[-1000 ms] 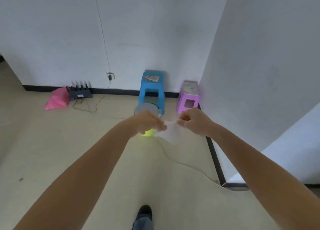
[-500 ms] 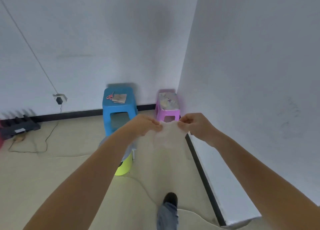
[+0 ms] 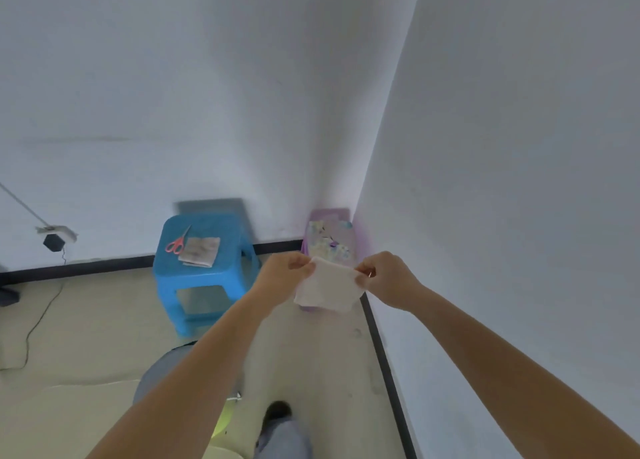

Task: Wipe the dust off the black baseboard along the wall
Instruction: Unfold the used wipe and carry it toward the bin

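Black baseboard (image 3: 380, 347), thin strip; squarish wipe (image 3: 328, 286), perhaps paper, pinched by left hand (image 3: 284, 275), right hand (image 3: 388, 279).

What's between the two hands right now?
A white cloth, pinched at its upper corners by the left hand and the right hand. Head view.

Two stools — blue stool (image 3: 230, 268), purple stool (image 3: 329, 240) — one pair of scissors (image 3: 176, 244), one white wipe (image 3: 329, 287).
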Action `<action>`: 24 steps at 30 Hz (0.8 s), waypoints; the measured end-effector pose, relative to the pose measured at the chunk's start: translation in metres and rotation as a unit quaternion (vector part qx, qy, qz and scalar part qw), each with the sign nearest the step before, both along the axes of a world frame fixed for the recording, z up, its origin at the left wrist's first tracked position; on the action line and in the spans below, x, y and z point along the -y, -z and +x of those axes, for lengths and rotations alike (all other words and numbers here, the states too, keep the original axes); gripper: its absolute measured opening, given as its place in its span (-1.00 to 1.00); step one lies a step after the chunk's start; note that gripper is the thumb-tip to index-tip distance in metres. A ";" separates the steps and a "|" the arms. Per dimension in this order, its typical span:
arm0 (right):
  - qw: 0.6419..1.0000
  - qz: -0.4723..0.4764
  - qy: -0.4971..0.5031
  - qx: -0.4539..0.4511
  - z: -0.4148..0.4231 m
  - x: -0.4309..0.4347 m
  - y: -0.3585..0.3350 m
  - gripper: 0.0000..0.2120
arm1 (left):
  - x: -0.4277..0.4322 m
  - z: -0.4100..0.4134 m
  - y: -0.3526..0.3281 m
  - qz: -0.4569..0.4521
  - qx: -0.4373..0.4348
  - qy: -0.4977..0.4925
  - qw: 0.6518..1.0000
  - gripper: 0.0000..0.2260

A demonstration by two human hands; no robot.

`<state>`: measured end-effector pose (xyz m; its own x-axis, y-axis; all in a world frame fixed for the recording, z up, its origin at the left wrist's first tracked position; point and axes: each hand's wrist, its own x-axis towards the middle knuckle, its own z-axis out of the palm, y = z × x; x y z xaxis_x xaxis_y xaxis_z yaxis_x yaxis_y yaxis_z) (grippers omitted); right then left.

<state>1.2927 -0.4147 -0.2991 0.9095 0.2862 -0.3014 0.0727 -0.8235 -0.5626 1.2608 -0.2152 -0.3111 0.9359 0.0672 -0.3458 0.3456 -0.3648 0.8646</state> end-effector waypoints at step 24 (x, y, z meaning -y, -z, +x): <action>0.961 -0.021 0.206 -0.182 0.393 -0.029 0.317 -0.79 | -0.017 0.424 0.295 -0.033 -0.272 0.029 0.961 -0.74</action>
